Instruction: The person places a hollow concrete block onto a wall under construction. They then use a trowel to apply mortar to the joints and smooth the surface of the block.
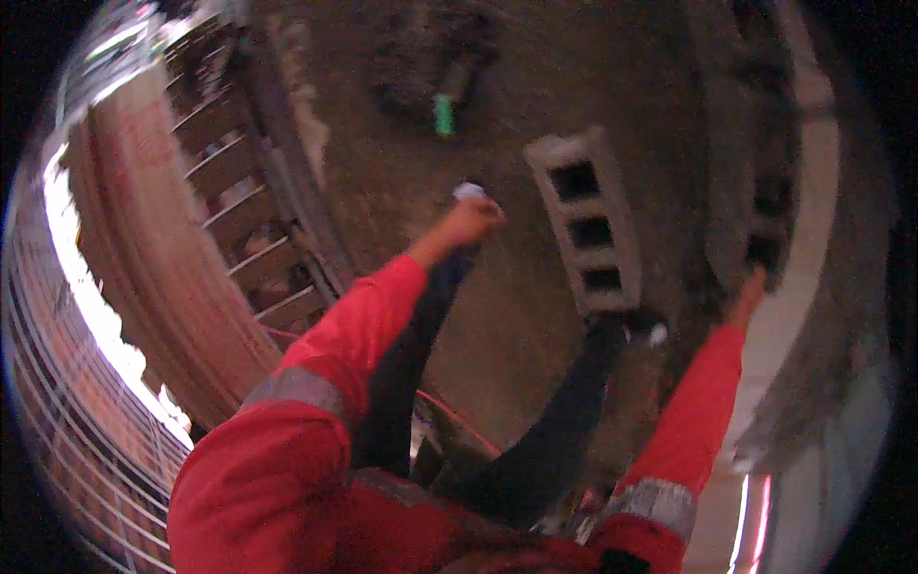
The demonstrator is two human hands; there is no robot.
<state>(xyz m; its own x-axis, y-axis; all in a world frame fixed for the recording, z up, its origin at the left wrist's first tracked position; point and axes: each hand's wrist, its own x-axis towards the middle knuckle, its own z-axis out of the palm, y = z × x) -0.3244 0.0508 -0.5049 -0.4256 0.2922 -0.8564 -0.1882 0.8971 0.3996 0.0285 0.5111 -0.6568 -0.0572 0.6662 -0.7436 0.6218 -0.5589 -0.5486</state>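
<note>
My left hand (473, 220) is held out ahead at the middle, its fingers loosely curled, and I see nothing in them. It hangs above my left foot, where a pale shoe tip (469, 191) shows. My right hand (751, 295) reaches far to the right, its fingertips at the lower hollow of a grey concrete block (779, 158). Blur and shadow hide whether those fingers grip the block or only touch it. Between my hands, another hollow concrete block (595, 212) lies on the floor with three square openings facing up, near my right foot.
A dark heap (435, 53) with a green object (444, 115) lies ahead on the brown floor (382, 172). At left run a shelf-like rack (229, 196) and a long reddish-brown panel (148, 191). A pale curved ledge (813, 201) borders the right side.
</note>
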